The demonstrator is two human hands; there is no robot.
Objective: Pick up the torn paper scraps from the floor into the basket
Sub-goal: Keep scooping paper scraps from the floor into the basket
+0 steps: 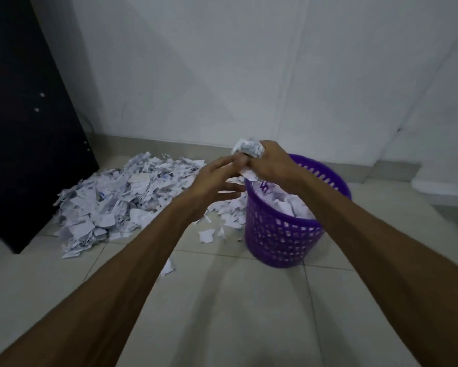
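Right hand [271, 161] gripping a paper wad [248, 149] above the purple basket [281, 234]; left hand [217, 181] hovering beside it, grip wide, holding nothing; scrap pile [116, 200] lying on floor.

- Both arms bare, stretched forward, converging toward frame centre.
- right hand [271, 161]: back toward the camera, fingers curled round a wad of paper scraps [248, 149]; paper sticks out above and below the fist.
- left hand [217, 181]: fingers straight, loosely spread, pointing right; fingertips meet the right hand's knuckles, possibly touching the wad — blurred, can't confirm.
- Left wrist sits lower than the right.
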